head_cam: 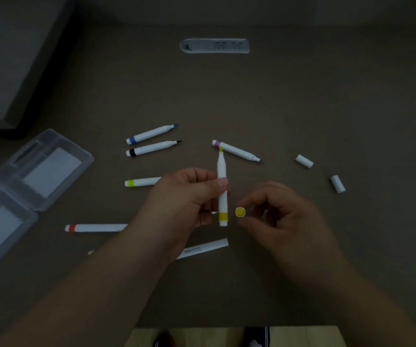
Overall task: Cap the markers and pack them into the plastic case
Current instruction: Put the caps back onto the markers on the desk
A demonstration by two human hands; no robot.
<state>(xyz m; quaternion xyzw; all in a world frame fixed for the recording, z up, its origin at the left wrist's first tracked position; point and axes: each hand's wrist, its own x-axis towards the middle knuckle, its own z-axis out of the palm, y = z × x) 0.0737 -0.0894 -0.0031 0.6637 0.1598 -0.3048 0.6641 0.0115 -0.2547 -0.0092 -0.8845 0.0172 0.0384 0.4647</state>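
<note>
My left hand (186, 196) grips an uncapped yellow marker (222, 171) upright, tip pointing away from me. Just right of the marker's lower end, my right hand (284, 216) pinches a yellow-ended cap (240, 212) between thumb and forefinger. Uncapped blue (151, 134), black (151, 147) and purple (237, 151) markers lie on the table beyond my hands. A green-banded marker (141, 182) and a red-banded marker (94, 227) lie left, partly hidden by my left hand. A capped white marker (201, 249) lies under my left wrist. The clear plastic case (6, 196) lies open at the left.
Two loose white caps (304, 161) (337, 184) lie on the table at the right. A socket strip (214, 45) is set into the table at the back. A dark panel (14, 58) stands at the far left. The table's near edge runs below my arms.
</note>
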